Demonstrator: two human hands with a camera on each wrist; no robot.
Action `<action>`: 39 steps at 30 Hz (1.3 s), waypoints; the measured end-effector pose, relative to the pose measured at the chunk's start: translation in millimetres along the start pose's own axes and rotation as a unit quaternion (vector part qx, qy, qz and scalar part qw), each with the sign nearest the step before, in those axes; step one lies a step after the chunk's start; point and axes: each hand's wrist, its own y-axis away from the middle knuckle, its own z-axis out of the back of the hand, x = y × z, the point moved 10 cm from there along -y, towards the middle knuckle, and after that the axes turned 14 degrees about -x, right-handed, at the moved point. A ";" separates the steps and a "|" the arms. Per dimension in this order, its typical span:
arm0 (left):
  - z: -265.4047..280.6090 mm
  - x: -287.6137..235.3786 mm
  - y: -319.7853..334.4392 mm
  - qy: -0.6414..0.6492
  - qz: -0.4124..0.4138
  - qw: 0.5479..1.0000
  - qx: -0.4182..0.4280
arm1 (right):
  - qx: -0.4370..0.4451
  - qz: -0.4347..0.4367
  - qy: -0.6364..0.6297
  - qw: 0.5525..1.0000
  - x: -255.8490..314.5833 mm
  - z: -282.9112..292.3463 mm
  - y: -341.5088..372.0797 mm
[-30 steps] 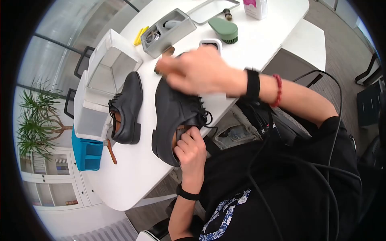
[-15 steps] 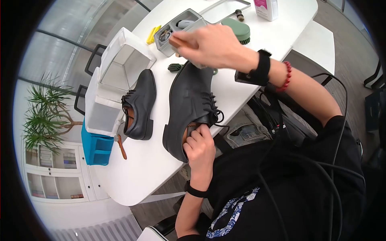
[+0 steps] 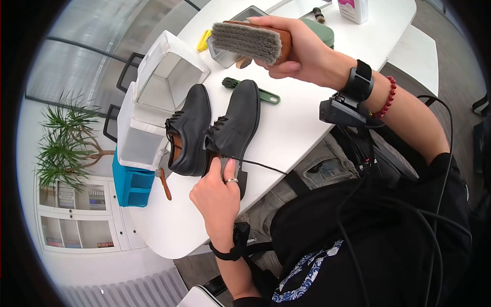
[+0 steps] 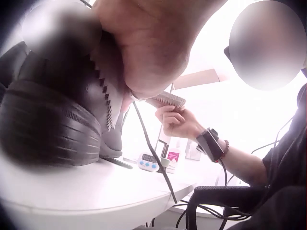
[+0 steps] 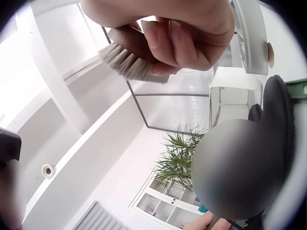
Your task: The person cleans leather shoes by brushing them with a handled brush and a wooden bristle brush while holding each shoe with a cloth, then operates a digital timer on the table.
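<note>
My right hand holds a wooden shoe brush up above the table, its grey bristles turned toward the head camera. The same brush shows in the right wrist view, fingers curled round its wooden back. A black lace-up shoe stands on the table, toe pointing away from me. My left hand grips it at the heel opening, a ring on one finger. Its heel fills the left of the left wrist view. Close beside it stands the other black shoe. One loose lace trails toward the table edge.
Beyond the toes lies a green-handled brush. Farther back are a grey box, a larger green brush and a bottle. White fabric bins, a teal organizer and a small wooden-handled brush stand or lie leftward.
The right hand has lifted the brush off the shoe and turned its bristles up toward the camera. The left hand has turned the shoe and brought it down beside the other one.
</note>
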 end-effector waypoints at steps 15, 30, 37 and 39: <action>3.0 84.2 -9.8 0.173 0.156 0.972 -0.035 | -0.081 -0.128 -0.032 0.988 -93.7 37.8 6.8; -42.9 103.7 6.6 0.643 0.388 0.660 -0.039 | -0.090 -0.103 0.055 0.989 -113.3 37.2 5.6; -66.4 78.9 15.7 0.583 0.343 0.733 -0.077 | -0.071 -0.096 0.059 0.991 -114.8 39.3 5.2; -51.4 79.8 12.0 0.598 0.344 0.719 -0.086 | -0.091 -0.079 0.041 0.992 -111.2 38.4 5.8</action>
